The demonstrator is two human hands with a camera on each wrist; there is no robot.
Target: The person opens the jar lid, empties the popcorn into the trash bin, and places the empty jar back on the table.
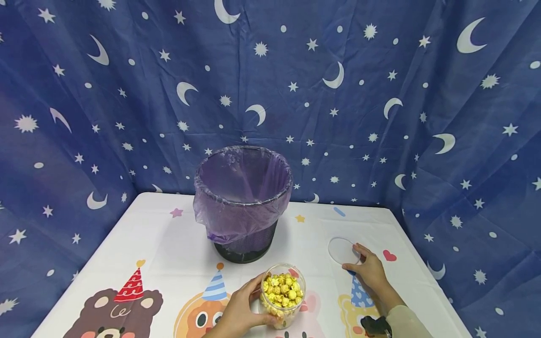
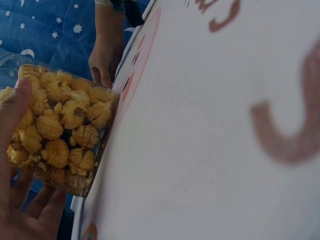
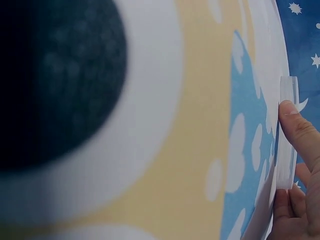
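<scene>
Clear jar (image 1: 289, 319): was gripped by the left hand (image 1: 242, 309); left wrist view showed popcorn (image 2: 57, 127) against its side.
Round lid (image 3: 286, 140): was pinched by the right hand (image 1: 373, 268); only right wrist view showed it edge-on.
Purple-lined bin (image 1: 242, 216): stood behind the jar, in head view alone.

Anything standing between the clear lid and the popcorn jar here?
Nothing visible does. Only printed tablecloth shows between the lid in the right hand and the jar in the left hand; the bin stands beyond, off that path.
</scene>
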